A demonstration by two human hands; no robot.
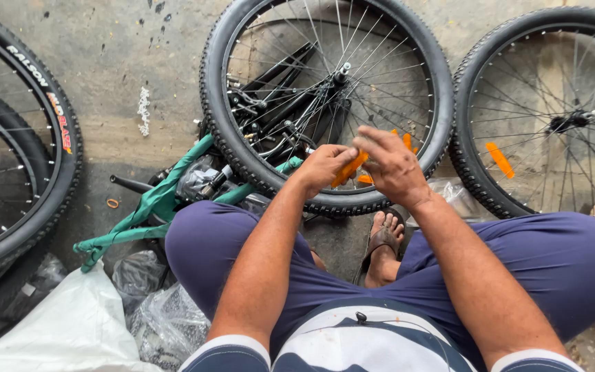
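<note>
Three bicycle wheels lie on the concrete floor (125, 62): one at nine o'clock (15, 158), the middle wheel (325, 103) at twelve, another at two (552, 110). A green frame (153, 207) wrapped in plastic lies at ten. Over the middle wheel's lower rim, the left hand (321, 165) and right hand (394, 165) meet, each grip pinched closed on an orange spoke reflector (350, 169) between them.

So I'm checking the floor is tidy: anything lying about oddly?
Yes. A green bike frame lies flat beside crumpled plastic bags, and a small white scrap sits on the stained concrete floor.
</note>
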